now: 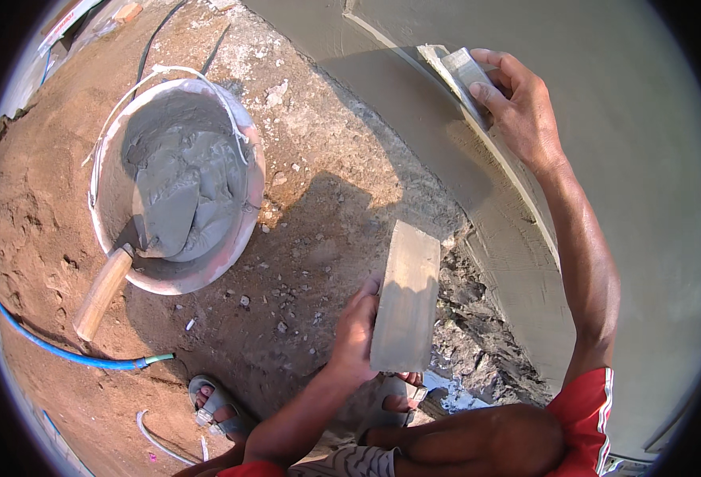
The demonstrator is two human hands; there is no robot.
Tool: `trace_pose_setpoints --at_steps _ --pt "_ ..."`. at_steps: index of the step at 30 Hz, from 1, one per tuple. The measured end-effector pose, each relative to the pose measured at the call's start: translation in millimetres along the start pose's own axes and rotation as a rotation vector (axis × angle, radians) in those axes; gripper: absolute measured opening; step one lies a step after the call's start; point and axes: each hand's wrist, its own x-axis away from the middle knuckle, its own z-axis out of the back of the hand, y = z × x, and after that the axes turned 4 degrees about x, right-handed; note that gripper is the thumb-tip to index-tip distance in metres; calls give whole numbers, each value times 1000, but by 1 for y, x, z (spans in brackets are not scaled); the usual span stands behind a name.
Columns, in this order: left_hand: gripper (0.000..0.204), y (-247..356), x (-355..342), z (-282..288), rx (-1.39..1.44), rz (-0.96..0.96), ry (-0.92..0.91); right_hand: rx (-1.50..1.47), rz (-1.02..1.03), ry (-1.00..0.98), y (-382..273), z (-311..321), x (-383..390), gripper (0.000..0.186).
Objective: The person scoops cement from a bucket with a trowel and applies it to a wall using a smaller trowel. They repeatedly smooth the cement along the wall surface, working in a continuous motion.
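Note:
My left hand (356, 334) grips a flat grey rectangular plastering float (406, 298), its smooth face turned up and its lower part wet-looking. The float's far side and any handle are hidden. Up at the right, my right hand (519, 107) is closed around a small grey rectangular block (467, 70), fingers and thumb on its sides. That block lies against the raised edge of a thin mortar ridge (503, 153) on the grey plastered surface (636, 151). Whether the block has a handle, I cannot tell.
At the left, a white bucket (256, 163) with a wire handle holds wet grey mortar (207, 171). A wooden-handled trowel (104, 292) rests in it. A blue hose (72, 356) lies on the brown dirt ground (32, 207). Broken rubble (485, 342) borders the plastered surface. My sandalled feet stand below.

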Motion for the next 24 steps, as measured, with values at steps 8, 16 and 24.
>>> trace_pose_setpoints --at_steps 8,16,24 --pt "48 16 16 12 68 -27 103 54 83 -12 -31 -46 -72 34" --pt "47 26 27 23 83 -92 126 286 190 -66 -41 -68 -112 40" --pt "47 23 25 19 30 -92 99 435 136 -156 -13 -56 -70 36"
